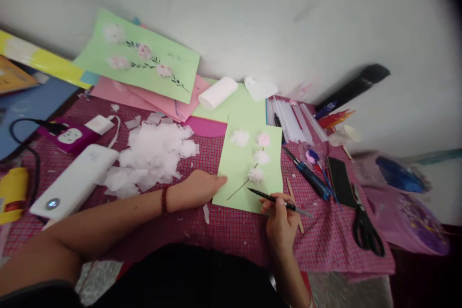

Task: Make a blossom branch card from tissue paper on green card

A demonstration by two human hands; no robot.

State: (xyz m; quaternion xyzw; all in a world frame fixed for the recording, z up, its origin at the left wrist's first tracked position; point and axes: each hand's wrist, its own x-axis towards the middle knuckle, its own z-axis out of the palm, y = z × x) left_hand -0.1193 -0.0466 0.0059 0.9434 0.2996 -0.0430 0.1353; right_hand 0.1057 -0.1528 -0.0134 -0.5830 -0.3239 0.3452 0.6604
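Viewing by head feed, I log left to right. Power bank [75,180] lies aslant; right of it, a heap of white petals [155,149]. Left forearm [119,224] slants up and rightward, red bracelet [164,202] at the wrist. Left hand [195,188]: back upward, fingers mostly curled, 1 digit extended onto the card's left edge; I cannot tell whether it pinches or only presses. Card [231,163] lies on the checked cloth [231,232] between the 2 hands, bearing 4 puffs [261,157] and 1 thin stem [237,190]. Pen [265,196] points leftward, tip just right of the stem; contact unclear to me. Right hand [283,216]: forearm rising from lower right, fingers closed around the pen. Beyond: stick [291,192], cutter [313,181], phone [341,182], scissors [364,228].
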